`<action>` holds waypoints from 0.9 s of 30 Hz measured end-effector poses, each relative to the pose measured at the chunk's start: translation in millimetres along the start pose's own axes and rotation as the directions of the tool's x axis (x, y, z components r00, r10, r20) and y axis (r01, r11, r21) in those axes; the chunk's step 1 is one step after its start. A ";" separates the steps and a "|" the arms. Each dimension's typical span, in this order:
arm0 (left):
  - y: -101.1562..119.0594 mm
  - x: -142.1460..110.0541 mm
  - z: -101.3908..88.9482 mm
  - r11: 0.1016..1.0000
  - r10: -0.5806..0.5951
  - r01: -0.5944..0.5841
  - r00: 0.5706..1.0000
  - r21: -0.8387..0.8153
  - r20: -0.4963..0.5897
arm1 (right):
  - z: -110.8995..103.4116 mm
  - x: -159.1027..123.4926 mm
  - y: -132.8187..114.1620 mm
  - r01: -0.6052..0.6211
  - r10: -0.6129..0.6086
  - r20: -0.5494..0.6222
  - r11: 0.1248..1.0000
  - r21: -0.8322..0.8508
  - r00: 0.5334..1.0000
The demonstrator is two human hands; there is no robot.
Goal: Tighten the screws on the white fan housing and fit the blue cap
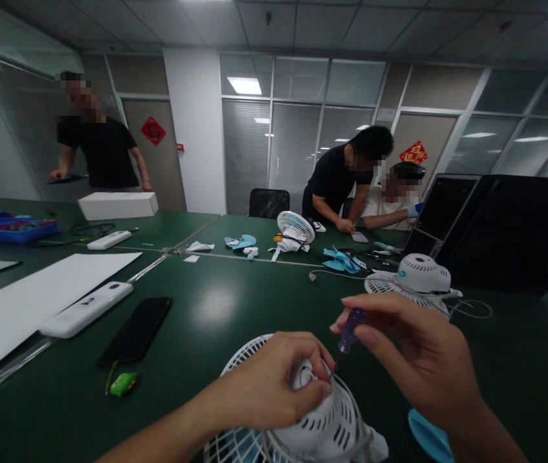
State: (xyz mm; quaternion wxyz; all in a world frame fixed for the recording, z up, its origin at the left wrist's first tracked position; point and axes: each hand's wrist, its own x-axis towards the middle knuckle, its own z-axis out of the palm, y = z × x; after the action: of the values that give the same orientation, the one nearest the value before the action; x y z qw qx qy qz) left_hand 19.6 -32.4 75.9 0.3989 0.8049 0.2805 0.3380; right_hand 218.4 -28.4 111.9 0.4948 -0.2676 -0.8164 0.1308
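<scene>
My right hand (pixel 413 354) pinches the purple handle of a small screwdriver (pixel 350 329), its shaft slanting down to the left. The tip meets the back of a white fan (pixel 327 427), close to the fingers of my left hand (pixel 286 379). That hand curls over the top of the motor housing, thumb and fingers closed on it. The fan lies grille down, with light blue blades partly showing through the guard. A cable loops around the housing. Whatever sits at the screwdriver's tip is hidden by my left fingers.
A blue plastic piece (pixel 429 436) lies by my right wrist. Beyond are another fan (pixel 423 273), blue blades (pixel 344 260) and an upright fan (pixel 296 231). On the left are a black phone (pixel 136 329) and a white power strip (pixel 88 310). Several people are across the table.
</scene>
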 end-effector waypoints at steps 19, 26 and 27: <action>2.0 -3.5 -0.1 0.994 -0.054 0.056 0.998 0.091 -0.018 | -1.2 -2.6 3.0 0.023 -0.018 0.080 0.998 -0.066 0.997; -4.2 -3.3 0.9 0.995 -0.070 0.070 0.998 0.070 -0.002 | 8.2 -1.9 5.3 -0.084 0.095 -0.060 0.983 0.162 0.994; -4.0 -3.1 0.7 0.995 -0.079 0.079 0.997 0.067 0.001 | 8.1 1.0 6.1 -0.091 0.119 -0.101 0.965 0.244 0.988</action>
State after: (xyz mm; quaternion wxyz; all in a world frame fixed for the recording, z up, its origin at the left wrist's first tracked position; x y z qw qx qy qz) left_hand 17.5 -32.9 71.3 0.3853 0.8068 0.3224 0.3108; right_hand 212.8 -22.4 105.8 0.5619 -0.2563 -0.7494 0.2385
